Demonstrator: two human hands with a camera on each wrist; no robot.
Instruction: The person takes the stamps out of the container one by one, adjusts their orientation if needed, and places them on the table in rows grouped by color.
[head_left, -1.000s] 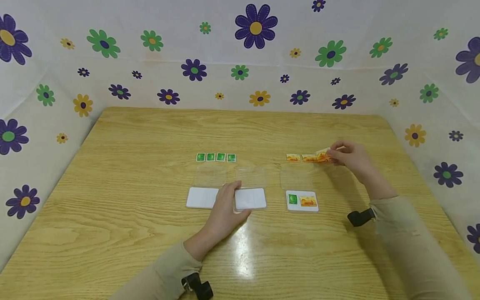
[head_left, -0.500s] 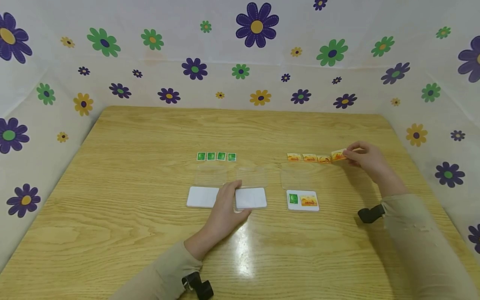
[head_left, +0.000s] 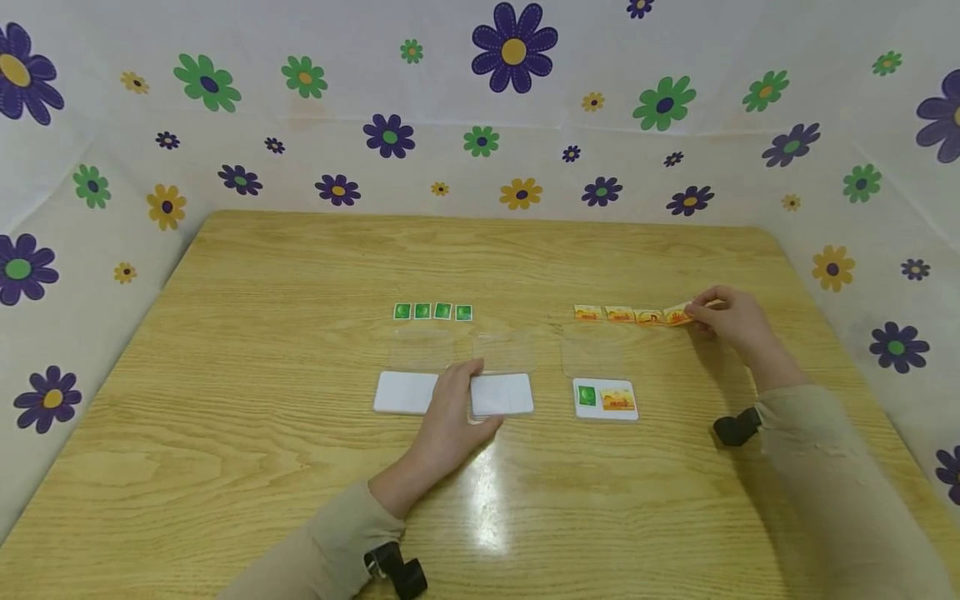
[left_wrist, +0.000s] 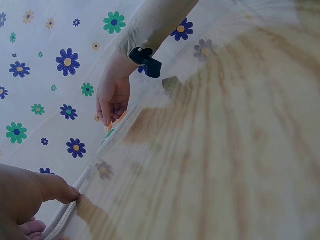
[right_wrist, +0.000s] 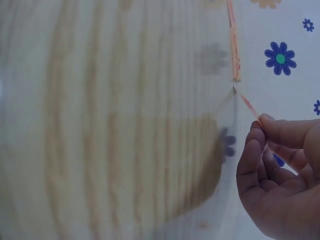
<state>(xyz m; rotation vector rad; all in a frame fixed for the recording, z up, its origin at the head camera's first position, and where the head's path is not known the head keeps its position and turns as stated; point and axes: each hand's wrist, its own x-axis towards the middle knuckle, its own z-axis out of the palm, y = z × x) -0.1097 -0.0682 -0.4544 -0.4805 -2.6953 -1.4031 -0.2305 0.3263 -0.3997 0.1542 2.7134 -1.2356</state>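
Note:
My right hand pinches the outer end of an orange picture stamp between thumb and fingertips. In the right wrist view this stamp tilts up from the tabletop, its far end down at the surface. Beside it lie several more orange stamps in a row. My left hand holds a small stack of white cards, thumb at the near edge and fingers at the left and far side. In the left wrist view the thumb presses the stack's edge.
Another white card pile lies left of the left hand. A white card bearing a green and an orange stamp lies to the right. Several green stamps form a row behind clear plastic sleeves. A flowered cloth surrounds the wooden table.
The right hand has moved right along the row with an orange stamp, leaving another flat, then lowered the held one at the row's right end. The left hand stays put.

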